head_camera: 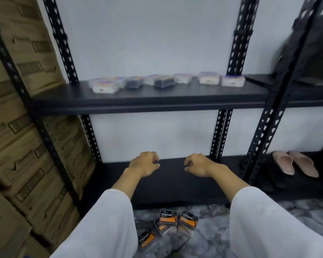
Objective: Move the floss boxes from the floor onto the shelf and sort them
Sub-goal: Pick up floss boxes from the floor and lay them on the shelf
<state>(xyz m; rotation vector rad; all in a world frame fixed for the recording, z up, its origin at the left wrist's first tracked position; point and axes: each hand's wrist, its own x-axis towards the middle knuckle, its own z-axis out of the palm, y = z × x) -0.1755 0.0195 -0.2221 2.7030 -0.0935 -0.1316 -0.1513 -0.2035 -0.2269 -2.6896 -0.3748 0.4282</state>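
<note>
Nearest, on the marbled floor (213, 237): charcoal floss boxes (168, 218) in a loose cluster between the white sleeves (108, 226). Above them, left hand (145, 164) and right hand (197, 164) over the bottom board (175, 183), fingers loosely curled, holding nothing. Farther back, on the middle shelf (147, 101): row of clear floss boxes (104, 85), light and dark mixed. Left: stacked cartons (26, 127). Right: pink slippers (295, 163).

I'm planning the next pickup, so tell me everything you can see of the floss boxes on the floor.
The floor floss boxes are small clear plastic cases with black and orange labels reading Charcoal. At least four lie in a loose, touching cluster on the grey marbled floor, between the sleeves, before the bottom shelf. Neither hand touches them.
</note>
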